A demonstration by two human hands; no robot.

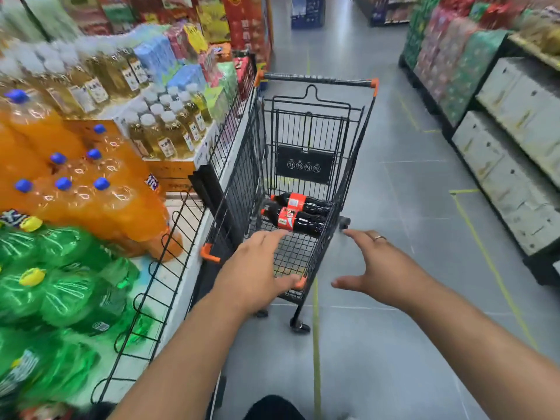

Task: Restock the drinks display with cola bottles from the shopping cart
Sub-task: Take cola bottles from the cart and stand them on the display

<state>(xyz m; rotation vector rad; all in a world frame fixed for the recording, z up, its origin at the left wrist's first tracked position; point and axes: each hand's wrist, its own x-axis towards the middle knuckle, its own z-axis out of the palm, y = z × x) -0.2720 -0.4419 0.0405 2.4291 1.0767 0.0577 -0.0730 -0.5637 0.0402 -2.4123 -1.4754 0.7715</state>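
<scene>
Two cola bottles are lying on their sides on the wire floor of the shopping cart. They're side by side toward the near right part of the basket, red labels showing, red caps pointing left, and they look like they're touching along their length. The cart is parked in the aisle right up against the drinks display on the left, with its orange-tipped handle at the far end. The person's left hand is stretched out over the near rim of the cart, fingers straight and flat, not wrapped around anything. Its thumb is down by the orange corner bumper, and it's hard to say if the palm actually touches the rim. Its fingertips end just beside the nearer bottle. The right hand is out to the right of the cart over the grey floor, fingers spread wide and holding nothing, with a ring on one finger. Behind the display's black wire fence there are big orange soda bottles with blue caps, green bottles with yellow caps nearer, and pale yellow drink bottles with white caps farther back. Across the aisle on the right are shelves of white boxes.
</scene>
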